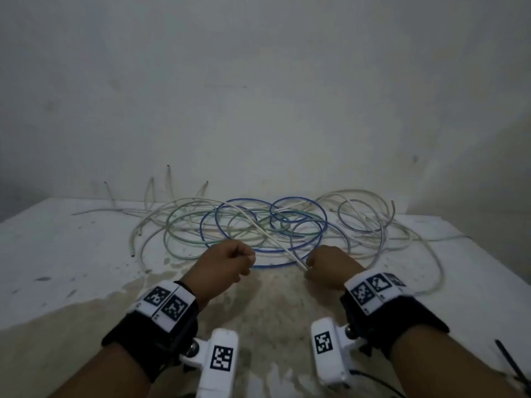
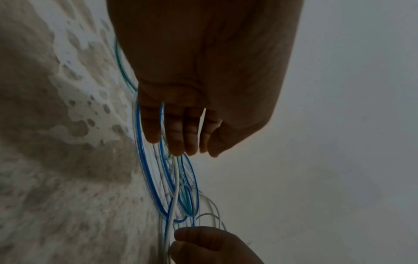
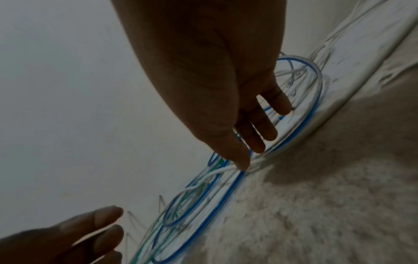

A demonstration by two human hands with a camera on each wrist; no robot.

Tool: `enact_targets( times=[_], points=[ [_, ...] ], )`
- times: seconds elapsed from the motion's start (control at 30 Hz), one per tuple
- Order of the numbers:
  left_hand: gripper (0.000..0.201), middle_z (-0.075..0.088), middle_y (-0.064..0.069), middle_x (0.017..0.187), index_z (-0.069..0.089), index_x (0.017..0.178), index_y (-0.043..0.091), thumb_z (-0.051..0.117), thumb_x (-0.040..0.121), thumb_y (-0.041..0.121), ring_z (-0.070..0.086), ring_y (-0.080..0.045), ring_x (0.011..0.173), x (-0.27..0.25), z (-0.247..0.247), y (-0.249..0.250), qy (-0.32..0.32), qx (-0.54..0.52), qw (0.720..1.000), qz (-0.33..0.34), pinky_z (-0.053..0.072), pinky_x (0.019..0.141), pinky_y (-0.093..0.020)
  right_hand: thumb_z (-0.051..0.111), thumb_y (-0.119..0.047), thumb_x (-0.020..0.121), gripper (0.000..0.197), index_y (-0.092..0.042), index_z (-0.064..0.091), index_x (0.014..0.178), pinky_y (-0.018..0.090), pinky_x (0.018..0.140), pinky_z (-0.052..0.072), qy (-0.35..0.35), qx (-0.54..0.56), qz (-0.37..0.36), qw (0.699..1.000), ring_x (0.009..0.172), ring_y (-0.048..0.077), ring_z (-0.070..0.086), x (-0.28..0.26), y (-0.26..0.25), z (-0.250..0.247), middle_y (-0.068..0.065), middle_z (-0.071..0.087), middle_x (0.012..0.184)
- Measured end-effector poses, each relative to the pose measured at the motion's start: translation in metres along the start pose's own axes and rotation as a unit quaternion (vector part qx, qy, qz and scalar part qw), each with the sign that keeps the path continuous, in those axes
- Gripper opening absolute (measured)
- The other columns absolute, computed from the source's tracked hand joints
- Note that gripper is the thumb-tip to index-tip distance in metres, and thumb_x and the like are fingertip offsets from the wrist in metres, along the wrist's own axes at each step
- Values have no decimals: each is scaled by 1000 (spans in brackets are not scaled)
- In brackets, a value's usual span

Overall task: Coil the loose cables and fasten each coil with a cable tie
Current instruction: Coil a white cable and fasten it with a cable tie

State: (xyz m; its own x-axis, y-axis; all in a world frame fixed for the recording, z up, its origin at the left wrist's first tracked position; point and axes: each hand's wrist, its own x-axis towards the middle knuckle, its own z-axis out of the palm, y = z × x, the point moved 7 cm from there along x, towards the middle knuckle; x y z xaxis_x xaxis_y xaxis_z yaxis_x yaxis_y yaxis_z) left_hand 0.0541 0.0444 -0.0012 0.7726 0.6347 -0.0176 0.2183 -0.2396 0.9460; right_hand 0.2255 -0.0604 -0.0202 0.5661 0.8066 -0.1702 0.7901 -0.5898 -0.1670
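Note:
A tangle of loose cables lies on the white table (image 1: 57, 254): blue loops (image 1: 298, 200), green loops (image 1: 184, 242) and pale grey-white ones (image 1: 382, 208). One white cable (image 1: 267, 234) runs diagonally over the pile towards me. My right hand (image 1: 311, 267) grips its near end, thumb tip pressed on it (image 3: 244, 166). My left hand (image 1: 247, 261) is curled just left of it and pinches a thin white strand (image 2: 202, 128) between its fingers. Both hands hover at the pile's near edge, about a hand's width apart.
A black cable tie (image 1: 511, 366) lies at the table's near right corner. Stiff cable ends (image 1: 168, 179) stick up against the wall behind the pile. The table's near middle is stained brown (image 1: 273, 305).

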Motion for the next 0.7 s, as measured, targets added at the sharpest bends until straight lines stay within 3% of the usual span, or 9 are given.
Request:
enact_targets(
  times=[0.13, 0.2, 0.3, 0.37, 0.43, 0.5, 0.6, 0.67, 0.7],
  points=[
    [5, 64, -2, 81, 64, 90, 16, 59, 92, 17, 61, -16, 78, 16, 2, -11, -3, -2, 1000, -12, 51, 75, -30, 54, -16, 87, 37, -16, 32, 57, 22, 47, 30, -1, 0, 44, 999, 51, 11, 33, 19, 8, 10, 0, 33, 59],
    [4, 65, -3, 82, 64, 91, 18, 60, 92, 18, 61, -18, 80, 21, 5, -15, -7, -4, 1000, -20, 52, 78, -34, 52, -16, 87, 32, -16, 37, 59, 23, 55, 36, 4, -5, 50, 999, 56, 13, 41, 22, 8, 12, -1, 39, 62],
    [3, 62, -3, 81, 62, 94, 20, 60, 92, 19, 61, -21, 81, 26, 4, -15, 1, -3, 1000, -15, 52, 82, -40, 44, -16, 92, 14, -16, 49, 78, 28, 71, 42, 32, -29, 31, 999, 86, 22, 57, 15, 0, -2, 1, 54, 87],
    [5, 62, -5, 82, 61, 94, 21, 61, 91, 17, 61, -22, 82, 30, 4, -11, 3, -15, 1000, -12, 52, 85, -44, 41, -14, 94, 20, -19, 39, 75, 25, 60, 38, 91, -20, -3, 996, 83, 22, 57, 5, -8, -24, 1, 54, 84],
    [6, 66, -6, 86, 61, 95, 19, 59, 92, 15, 63, -22, 83, 31, 10, -3, -5, -57, 998, -17, 52, 85, -42, 41, -13, 96, 29, -22, 29, 72, 21, 47, 22, 160, -14, -38, 986, 60, 12, 45, -8, -18, -51, -5, 39, 67],
    [5, 67, -9, 93, 61, 93, 14, 56, 94, 16, 63, -22, 85, 31, 20, 11, -23, -130, 991, -27, 51, 81, -37, 42, -14, 97, 24, -21, 31, 77, 24, 46, 19, 218, -23, -73, 973, 54, 10, 33, -20, -31, -72, -8, 32, 64],
    [17, 67, -8, 93, 60, 88, 13, 50, 98, 23, 63, -21, 89, 30, 33, 37, -41, -248, 968, -23, 48, 82, -35, 44, -16, 95, 15, -23, 35, 86, 31, 57, 21, 271, -15, -117, 955, 67, 16, 40, -39, -53, -87, -9, 33, 67],
    [23, 68, -6, 83, 60, 81, 12, 48, 98, 21, 64, -18, 82, 31, 31, 54, -27, -311, 950, 1, 50, 79, -31, 47, -12, 93, 15, -27, 47, 96, 28, 63, 27, 279, 26, -168, 945, 79, 19, 52, -52, -70, -87, -8, 49, 77],
    [24, 68, -6, 76, 60, 80, 9, 46, 98, 16, 64, -17, 75, 32, 26, 60, -8, -340, 940, 13, 53, 75, -28, 48, -10, 92, 26, -28, 52, 111, 28, 66, 33, 277, 51, -190, 940, 88, 20, 56, -57, -75, -84, -5, 59, 90]
  ],
)
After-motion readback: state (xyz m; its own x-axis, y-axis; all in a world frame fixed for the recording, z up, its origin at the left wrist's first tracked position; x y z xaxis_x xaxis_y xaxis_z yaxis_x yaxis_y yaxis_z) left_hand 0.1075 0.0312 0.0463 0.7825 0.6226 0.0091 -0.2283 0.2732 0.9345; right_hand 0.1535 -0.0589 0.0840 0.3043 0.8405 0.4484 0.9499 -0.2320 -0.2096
